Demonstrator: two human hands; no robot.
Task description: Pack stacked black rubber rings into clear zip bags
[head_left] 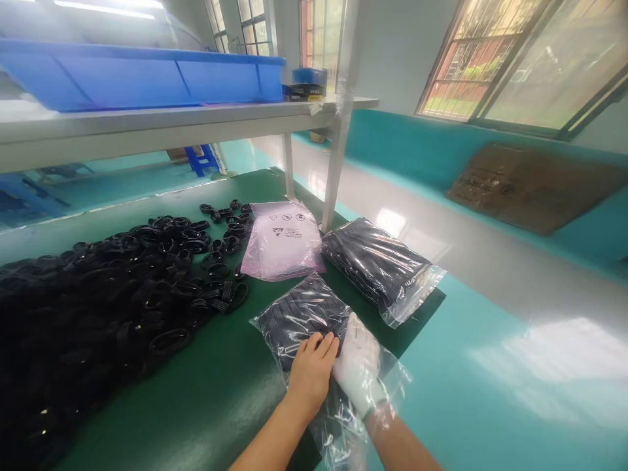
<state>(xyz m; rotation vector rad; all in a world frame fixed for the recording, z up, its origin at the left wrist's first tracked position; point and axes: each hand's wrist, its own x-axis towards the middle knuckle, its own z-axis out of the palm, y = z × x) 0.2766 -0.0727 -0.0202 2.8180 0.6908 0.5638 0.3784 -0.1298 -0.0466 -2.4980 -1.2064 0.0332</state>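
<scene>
A clear plastic bag (299,314) packed with rows of black coiled cables lies near the right edge of the green table, its loose mouth toward me. My left hand (310,374) is bare and rests on the bag, fingers bent and close together against the black contents. My right hand (359,363) wears a white glove and is under the clear film at the bag's mouth, beside the left fingertips. Its fingers are bent, and what they hold is hidden. A second filled bag (375,261) lies just beyond, at the table's edge.
A large heap of black coiled cables (161,294) covers the left side of the green table (216,392). A pink bag with printed warnings (284,242) lies near the shelf post (336,163). Overhead, the shelf holds a blue bin (147,78). Flattened cardboard (530,186) leans on the wall.
</scene>
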